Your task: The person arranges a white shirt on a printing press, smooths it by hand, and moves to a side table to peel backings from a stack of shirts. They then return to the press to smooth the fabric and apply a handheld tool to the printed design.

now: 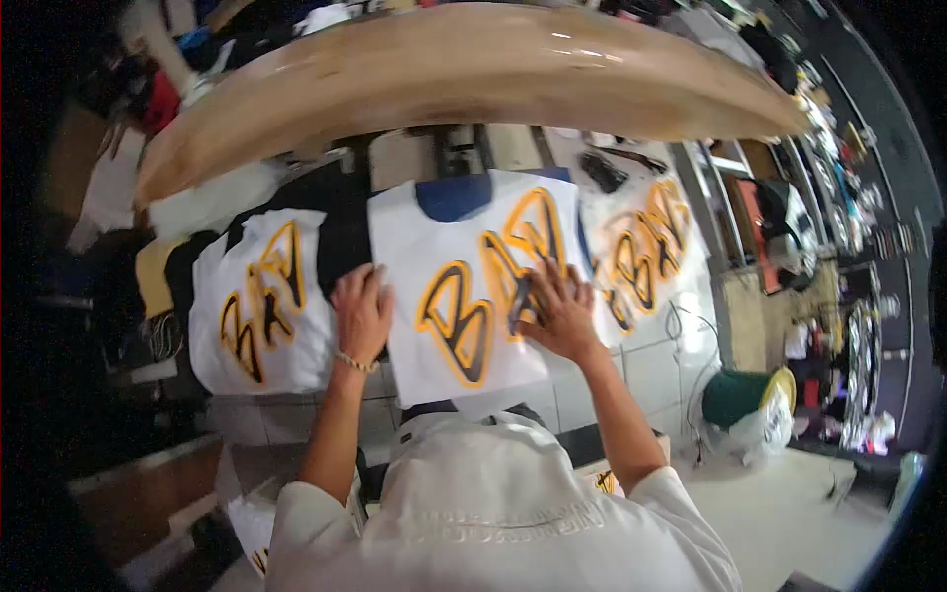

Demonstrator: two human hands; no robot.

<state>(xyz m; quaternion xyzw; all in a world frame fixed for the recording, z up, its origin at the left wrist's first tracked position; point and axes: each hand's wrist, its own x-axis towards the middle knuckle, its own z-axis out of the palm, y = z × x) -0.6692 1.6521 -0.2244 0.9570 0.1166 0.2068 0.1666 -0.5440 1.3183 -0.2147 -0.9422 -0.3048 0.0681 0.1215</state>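
The sheet (419, 237) lies just below the board (464, 69), left hand (362, 311) and right hand (560, 314) pressed flat on it, fingers spread wide, gripping nothing. Push unevenly and it could slide or crease, skewing the letters (456, 321).

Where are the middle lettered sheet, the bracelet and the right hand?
Middle lettered sheet (419, 242): head view, bare white corner above the letters.
Bracelet (355, 363): head view, beads at the left wrist.
Right hand (560, 314): head view, back of the hand.
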